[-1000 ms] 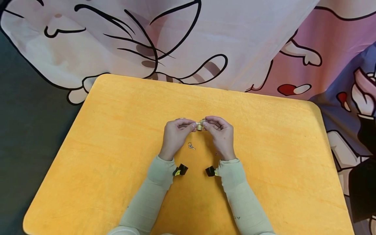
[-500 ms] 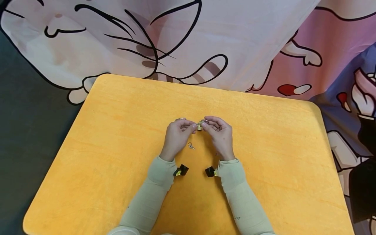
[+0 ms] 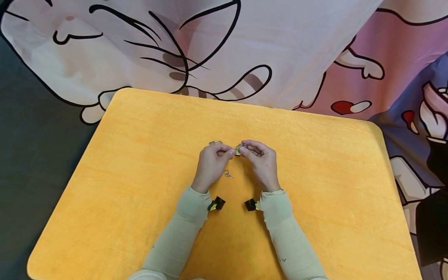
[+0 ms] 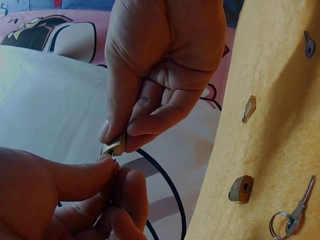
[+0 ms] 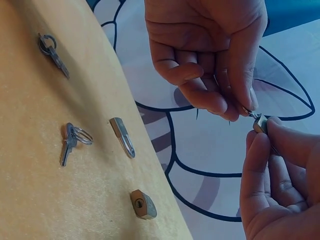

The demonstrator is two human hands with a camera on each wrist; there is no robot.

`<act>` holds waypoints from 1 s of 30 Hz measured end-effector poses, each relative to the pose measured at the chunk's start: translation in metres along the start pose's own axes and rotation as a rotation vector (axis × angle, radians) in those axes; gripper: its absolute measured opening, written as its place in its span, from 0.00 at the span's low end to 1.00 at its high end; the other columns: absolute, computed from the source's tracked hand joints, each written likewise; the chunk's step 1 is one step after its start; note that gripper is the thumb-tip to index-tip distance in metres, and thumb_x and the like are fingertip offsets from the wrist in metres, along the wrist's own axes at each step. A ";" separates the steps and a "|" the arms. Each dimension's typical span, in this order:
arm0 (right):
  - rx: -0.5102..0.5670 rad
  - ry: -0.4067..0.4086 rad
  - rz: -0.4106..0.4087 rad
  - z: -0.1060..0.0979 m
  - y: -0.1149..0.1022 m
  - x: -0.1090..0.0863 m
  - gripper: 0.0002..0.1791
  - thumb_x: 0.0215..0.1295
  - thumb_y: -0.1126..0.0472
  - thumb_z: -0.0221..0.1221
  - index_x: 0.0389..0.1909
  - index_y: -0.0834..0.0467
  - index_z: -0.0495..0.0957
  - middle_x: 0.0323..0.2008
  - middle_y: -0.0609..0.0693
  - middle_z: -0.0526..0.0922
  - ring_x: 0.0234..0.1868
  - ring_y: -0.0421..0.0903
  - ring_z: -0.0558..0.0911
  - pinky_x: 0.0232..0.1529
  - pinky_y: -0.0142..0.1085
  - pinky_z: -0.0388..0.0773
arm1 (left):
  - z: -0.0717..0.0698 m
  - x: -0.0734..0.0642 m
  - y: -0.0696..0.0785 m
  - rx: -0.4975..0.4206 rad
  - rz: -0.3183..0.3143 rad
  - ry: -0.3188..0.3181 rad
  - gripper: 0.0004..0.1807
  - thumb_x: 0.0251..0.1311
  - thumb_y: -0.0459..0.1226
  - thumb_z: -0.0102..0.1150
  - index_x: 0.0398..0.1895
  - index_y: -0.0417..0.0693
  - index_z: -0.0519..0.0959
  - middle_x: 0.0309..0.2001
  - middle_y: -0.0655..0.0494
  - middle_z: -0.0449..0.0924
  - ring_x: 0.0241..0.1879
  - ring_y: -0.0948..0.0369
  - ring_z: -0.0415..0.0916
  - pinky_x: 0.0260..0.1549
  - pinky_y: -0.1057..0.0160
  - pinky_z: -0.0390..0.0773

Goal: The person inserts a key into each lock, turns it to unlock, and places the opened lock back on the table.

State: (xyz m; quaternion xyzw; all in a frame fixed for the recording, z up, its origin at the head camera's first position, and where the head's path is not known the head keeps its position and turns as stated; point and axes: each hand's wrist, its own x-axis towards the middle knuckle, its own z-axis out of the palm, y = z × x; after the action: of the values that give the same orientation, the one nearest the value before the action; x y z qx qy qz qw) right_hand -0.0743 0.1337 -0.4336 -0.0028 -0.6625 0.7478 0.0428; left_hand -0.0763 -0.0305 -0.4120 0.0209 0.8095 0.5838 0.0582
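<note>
My left hand [image 3: 211, 165] pinches a small key [image 4: 114, 159] between thumb and forefinger, with most of it hidden by the fingertips. Facing it, my right hand [image 3: 262, 165] grips a small brass padlock [image 5: 260, 123] by its body. The key's tip meets the padlock's underside; how deep it sits I cannot tell. Two more brass padlocks are on the table: one [image 5: 143, 205] shows its keyhole, the other [image 5: 121, 135] lies with its shackle showing. Below the hands lies a key with a ring [image 3: 228, 174]. Another ringed key [image 5: 53, 54] shows in the right wrist view.
The yellow table [image 3: 140, 163] has rounded corners. Behind it hangs a cartoon-printed cloth [image 3: 280, 50]. Black wrist cameras [image 3: 219, 202] stick out from both sleeves, near the inner wrists.
My hands have drawn slightly closer together, the left going right and the right going left. More of the padlock behind my left hand shows. The loose key has stayed put.
</note>
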 end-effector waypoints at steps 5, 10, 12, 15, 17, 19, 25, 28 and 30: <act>-0.014 -0.012 0.003 0.000 0.000 0.000 0.13 0.64 0.65 0.68 0.47 0.67 0.84 0.40 0.58 0.87 0.39 0.48 0.86 0.45 0.40 0.83 | 0.000 -0.001 0.000 0.007 -0.010 -0.026 0.08 0.69 0.38 0.63 0.40 0.41 0.86 0.29 0.53 0.86 0.34 0.48 0.85 0.32 0.59 0.79; -0.018 -0.019 0.006 0.000 0.000 0.000 0.15 0.65 0.66 0.67 0.49 0.70 0.82 0.41 0.57 0.87 0.40 0.47 0.86 0.45 0.40 0.83 | 0.001 -0.001 -0.001 0.015 -0.007 -0.035 0.08 0.69 0.38 0.63 0.40 0.42 0.86 0.29 0.55 0.86 0.34 0.49 0.85 0.29 0.60 0.79; -0.012 -0.017 0.014 -0.001 -0.001 0.000 0.17 0.65 0.67 0.67 0.51 0.70 0.81 0.41 0.55 0.88 0.40 0.46 0.86 0.46 0.39 0.83 | 0.001 -0.001 -0.001 0.017 -0.002 -0.038 0.09 0.69 0.39 0.63 0.40 0.42 0.86 0.29 0.55 0.86 0.34 0.49 0.85 0.29 0.60 0.79; 0.012 -0.008 0.033 -0.003 -0.002 0.000 0.19 0.64 0.68 0.67 0.55 0.67 0.80 0.40 0.53 0.88 0.41 0.46 0.86 0.47 0.37 0.83 | 0.002 -0.001 -0.001 0.017 -0.002 -0.056 0.10 0.69 0.39 0.63 0.42 0.41 0.86 0.31 0.54 0.86 0.34 0.51 0.86 0.30 0.60 0.80; 0.028 -0.002 0.042 -0.004 -0.003 0.000 0.20 0.64 0.68 0.67 0.57 0.64 0.80 0.39 0.51 0.88 0.43 0.46 0.86 0.48 0.37 0.82 | 0.003 -0.001 -0.001 0.021 -0.004 -0.081 0.10 0.69 0.39 0.62 0.43 0.41 0.86 0.33 0.52 0.86 0.35 0.51 0.85 0.30 0.61 0.80; 0.034 -0.005 0.049 -0.004 -0.003 0.000 0.20 0.63 0.68 0.67 0.57 0.64 0.80 0.39 0.51 0.88 0.45 0.46 0.86 0.50 0.37 0.81 | 0.004 -0.001 -0.002 0.038 -0.002 -0.111 0.11 0.70 0.39 0.62 0.43 0.40 0.86 0.34 0.50 0.87 0.35 0.51 0.85 0.30 0.62 0.80; 0.032 -0.019 0.048 -0.005 -0.001 0.001 0.16 0.63 0.67 0.68 0.51 0.68 0.82 0.41 0.55 0.88 0.45 0.47 0.86 0.52 0.38 0.81 | 0.007 -0.001 -0.004 0.090 0.055 -0.143 0.11 0.70 0.38 0.61 0.41 0.38 0.87 0.31 0.53 0.86 0.32 0.51 0.84 0.29 0.64 0.78; 0.033 -0.016 0.055 -0.005 -0.001 0.002 0.15 0.64 0.67 0.68 0.50 0.69 0.82 0.41 0.56 0.88 0.45 0.47 0.87 0.50 0.39 0.82 | 0.008 -0.001 -0.004 0.095 0.089 -0.130 0.11 0.69 0.37 0.61 0.40 0.38 0.87 0.30 0.54 0.86 0.31 0.53 0.84 0.29 0.64 0.79; 0.029 -0.013 0.065 -0.005 0.000 0.002 0.16 0.64 0.65 0.68 0.50 0.69 0.82 0.41 0.56 0.88 0.44 0.47 0.86 0.49 0.38 0.82 | 0.008 -0.001 -0.004 0.097 0.105 -0.124 0.11 0.69 0.37 0.62 0.40 0.37 0.87 0.30 0.54 0.87 0.31 0.54 0.84 0.30 0.64 0.79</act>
State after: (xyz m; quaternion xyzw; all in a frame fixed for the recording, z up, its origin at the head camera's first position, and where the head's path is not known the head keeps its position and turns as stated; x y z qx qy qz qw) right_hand -0.0758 0.1392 -0.4336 -0.0189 -0.6515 0.7583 0.0143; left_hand -0.0742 -0.0239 -0.4183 0.1021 0.8295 0.5438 0.0765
